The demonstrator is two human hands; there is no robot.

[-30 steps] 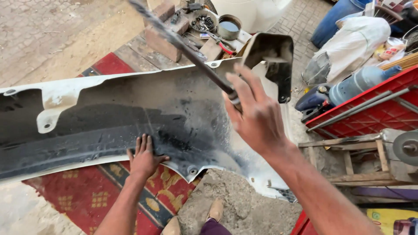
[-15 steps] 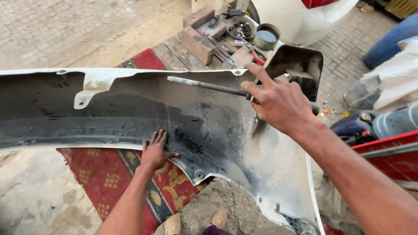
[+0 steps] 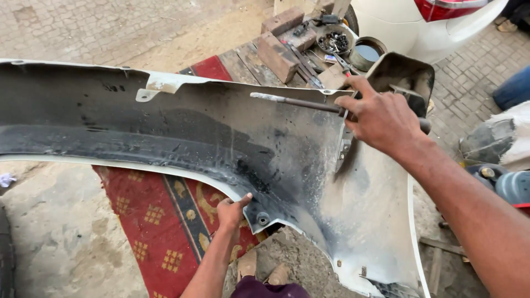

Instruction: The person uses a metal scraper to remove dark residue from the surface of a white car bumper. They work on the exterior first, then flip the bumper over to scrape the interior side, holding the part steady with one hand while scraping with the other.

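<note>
The car bumper (image 3: 182,143) fills the frame from the far left edge to the lower right, turned inner side up, dark and sooty in the middle with a pale rim. The left hand (image 3: 232,212), low at centre, is closed on the bumper's lower edge beside a small mounting hole; that looks like a steadying grip, keeping the panel tilted toward the person. The right hand (image 3: 383,118), right of centre, is wrapped tight around a metal rod (image 3: 295,102), which reaches leftward with its pale tip just above the bumper's upper inner face. Whether the tip touches the plastic, I can't tell.

Under the bumper lies a red patterned rug (image 3: 165,226) on dusty ground, likely there to spare the painted side. At upper centre, wooden planks (image 3: 243,60) carry two bricks (image 3: 279,49), a round tin (image 3: 367,52) and a shallow dish of small dark parts (image 3: 334,41), all within arm's reach. A white car (image 3: 403,25) sits at the top right. No readable labels or signs show; at the right edge, a blue bottle-like shape (image 3: 513,187) and grey bundles.
</note>
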